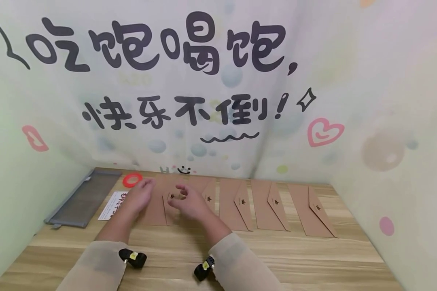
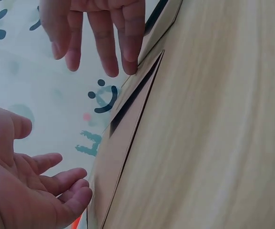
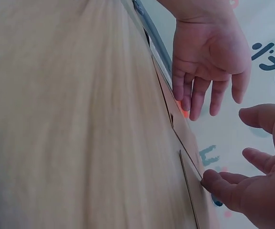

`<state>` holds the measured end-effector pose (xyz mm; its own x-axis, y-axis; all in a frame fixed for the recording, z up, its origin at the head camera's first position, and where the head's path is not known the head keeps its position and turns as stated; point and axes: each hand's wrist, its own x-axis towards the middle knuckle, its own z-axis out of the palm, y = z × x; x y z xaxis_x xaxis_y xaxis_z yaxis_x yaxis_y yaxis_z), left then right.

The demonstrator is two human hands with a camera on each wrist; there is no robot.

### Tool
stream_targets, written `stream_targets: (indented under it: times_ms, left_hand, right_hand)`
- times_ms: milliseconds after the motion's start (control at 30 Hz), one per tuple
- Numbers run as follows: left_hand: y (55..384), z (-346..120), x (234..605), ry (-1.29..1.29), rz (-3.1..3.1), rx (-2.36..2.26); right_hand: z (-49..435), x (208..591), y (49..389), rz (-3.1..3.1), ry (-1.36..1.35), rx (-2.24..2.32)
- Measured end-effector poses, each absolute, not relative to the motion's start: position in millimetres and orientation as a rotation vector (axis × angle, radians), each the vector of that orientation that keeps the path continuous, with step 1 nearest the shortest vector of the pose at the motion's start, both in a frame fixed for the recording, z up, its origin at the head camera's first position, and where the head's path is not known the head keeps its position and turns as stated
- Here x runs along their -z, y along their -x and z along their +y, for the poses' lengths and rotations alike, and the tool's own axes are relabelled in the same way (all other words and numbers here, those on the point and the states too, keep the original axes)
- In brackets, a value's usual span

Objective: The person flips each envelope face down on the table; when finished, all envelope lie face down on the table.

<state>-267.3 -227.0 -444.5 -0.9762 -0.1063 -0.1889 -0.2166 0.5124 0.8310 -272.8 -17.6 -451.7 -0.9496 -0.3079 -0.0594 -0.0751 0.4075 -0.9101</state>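
A row of brown paper envelopes (image 1: 234, 202) lies on the wooden table, most with pointed flaps to the right and a small dark print. My left hand (image 1: 141, 197) hovers at the leftmost envelope (image 1: 153, 212), fingers extended and apart. Over the neighbouring envelope, my right hand (image 1: 191, 202) has its thumb and fingers spread, with nothing between them. In the left wrist view, the left palm (image 2: 27, 181) is turned up beside an envelope (image 2: 127, 143) and the fingers are loose. The right wrist view shows the right fingertips (image 3: 211, 180) right at an envelope's edge.
Left of the envelopes lie a white card (image 1: 110, 208) with dark red print, a red ring (image 1: 125, 181) and a grey mesh pouch (image 1: 87, 198). More envelopes (image 1: 309, 212) continue to the right. A printed curtain (image 1: 218, 157) hangs behind the wooden table (image 1: 276, 258).
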Motion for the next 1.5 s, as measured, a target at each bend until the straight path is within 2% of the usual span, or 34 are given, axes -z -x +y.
stream_targets:
  times_ms: [333,733,1500]
  left_hand:
    - [266,-225,442,0.255,2.59,-1.492]
    - [265,-219,444,0.226,2.565,-1.524]
    - [261,-196,433,0.049,2.353,-1.734]
  right_hand:
    - [-16,456,276,2.322,0.29,1.662]
    - [-13,458,284,1.991,0.149,2.059]
    - [-19,444,268,2.067,0.313,1.935]
